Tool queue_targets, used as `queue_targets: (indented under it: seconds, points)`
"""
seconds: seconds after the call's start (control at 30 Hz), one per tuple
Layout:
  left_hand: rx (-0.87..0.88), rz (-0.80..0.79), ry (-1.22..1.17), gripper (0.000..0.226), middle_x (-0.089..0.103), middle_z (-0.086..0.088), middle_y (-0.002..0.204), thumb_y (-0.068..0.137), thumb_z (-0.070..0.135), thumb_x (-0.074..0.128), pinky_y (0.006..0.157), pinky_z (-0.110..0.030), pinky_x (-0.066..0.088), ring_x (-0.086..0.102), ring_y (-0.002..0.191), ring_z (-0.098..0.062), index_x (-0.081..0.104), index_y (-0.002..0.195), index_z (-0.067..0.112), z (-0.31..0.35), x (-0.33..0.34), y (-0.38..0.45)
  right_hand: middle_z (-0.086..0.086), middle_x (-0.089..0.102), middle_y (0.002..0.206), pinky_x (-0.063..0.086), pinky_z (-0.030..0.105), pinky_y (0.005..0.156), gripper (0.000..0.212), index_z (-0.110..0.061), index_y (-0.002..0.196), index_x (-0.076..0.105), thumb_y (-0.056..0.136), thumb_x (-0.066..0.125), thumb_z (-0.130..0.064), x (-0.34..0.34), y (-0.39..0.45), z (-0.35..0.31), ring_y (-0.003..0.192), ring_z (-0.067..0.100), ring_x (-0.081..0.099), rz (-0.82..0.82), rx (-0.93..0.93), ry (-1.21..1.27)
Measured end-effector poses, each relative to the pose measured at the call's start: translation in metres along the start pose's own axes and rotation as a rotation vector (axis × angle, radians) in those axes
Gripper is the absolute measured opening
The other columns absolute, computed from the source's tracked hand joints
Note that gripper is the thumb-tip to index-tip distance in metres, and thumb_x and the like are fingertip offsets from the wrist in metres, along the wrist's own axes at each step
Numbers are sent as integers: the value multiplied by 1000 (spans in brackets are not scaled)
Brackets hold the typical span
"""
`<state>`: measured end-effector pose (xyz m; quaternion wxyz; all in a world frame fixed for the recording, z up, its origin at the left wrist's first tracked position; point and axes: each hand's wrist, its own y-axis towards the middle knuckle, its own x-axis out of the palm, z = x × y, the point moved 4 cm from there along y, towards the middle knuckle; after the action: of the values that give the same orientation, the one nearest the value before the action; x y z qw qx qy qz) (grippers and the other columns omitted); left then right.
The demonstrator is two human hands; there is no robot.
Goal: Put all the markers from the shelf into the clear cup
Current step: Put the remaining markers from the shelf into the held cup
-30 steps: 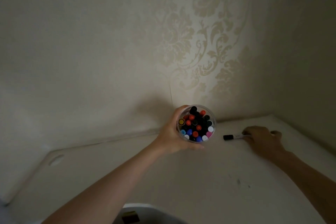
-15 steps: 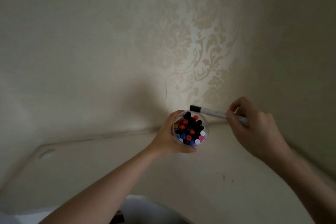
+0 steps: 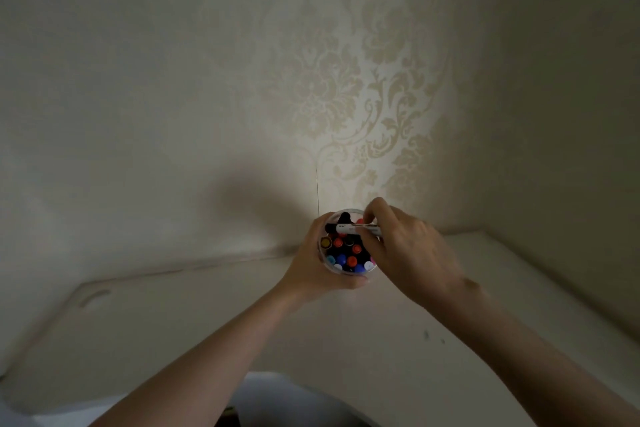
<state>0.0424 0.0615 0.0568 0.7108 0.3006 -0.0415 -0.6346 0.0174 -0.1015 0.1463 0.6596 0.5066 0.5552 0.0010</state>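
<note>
Clear plastic, the cup (image 3: 348, 265) is packed with capped markers (image 3: 346, 251) and held above the shelf (image 3: 207, 322) in the left hand (image 3: 311, 270), whose grip wraps its wall. The right hand (image 3: 405, 250) pinches a black-capped white marker (image 3: 353, 228), lying crosswise over the cup's mouth, cap toward the far left of the rim. The step in hand looks like the insertion itself. Next, I judge, the marker must be tipped upright and worked into a gap, since the cup is nearly full. No other marker shows on the pale shelf around the cup; small dark specks lie right of it. Behind the cup rises damask-patterned wallpaper (image 3: 346, 97).
</note>
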Motion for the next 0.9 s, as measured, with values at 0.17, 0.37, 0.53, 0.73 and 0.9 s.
queue_targets:
  seconds: [0.17, 0.37, 0.53, 0.73, 0.9]
  points:
    - [-8, -40, 15, 96, 59, 6, 132, 57, -3, 94, 102, -35, 54, 60, 125, -17, 45, 136, 25, 3, 3, -3, 1, 62, 68, 50, 35, 45, 16, -12, 91, 53, 86, 62, -24, -4, 10, -8, 55, 20, 56, 134, -49, 52]
    - [4, -59, 61, 95, 62, 5, 128, 55, 11, 97, 102, -35, 53, 62, 123, -17, 46, 134, 29, 6, 9, 0, 2, 67, 89, 56, 35, 55, 20, -15, 108, 58, 93, 50, -27, 19, 6, -8, 73, 19, 66, 136, -11, 71]
    - [-8, -48, 17, 91, 63, 2, 127, 57, -2, 94, 94, -25, 54, 63, 121, -15, 47, 132, 20, 3, 6, 1, -2, 67, 72, 51, 31, 44, 16, -16, 98, 62, 91, 53, -27, 9, -1, -11, 60, 14, 63, 315, -4, 31]
    - [-14, -2, -42, 95, 60, -2, 134, 56, -3, 94, 102, -33, 52, 59, 128, -21, 45, 136, 11, -3, 1, 3, -4, 65, 61, 47, 30, 42, 10, -18, 87, 68, 86, 62, -26, 18, 9, -5, 52, 16, 60, 398, 39, 13]
    - [1, -6, -20, 82, 65, 25, 116, 54, 3, 90, 89, -16, 51, 64, 112, 1, 48, 123, 20, 8, 1, -1, -4, 66, 69, 46, 28, 48, 13, -16, 75, 70, 83, 64, -25, 17, 11, -17, 58, 14, 57, 424, -39, 5]
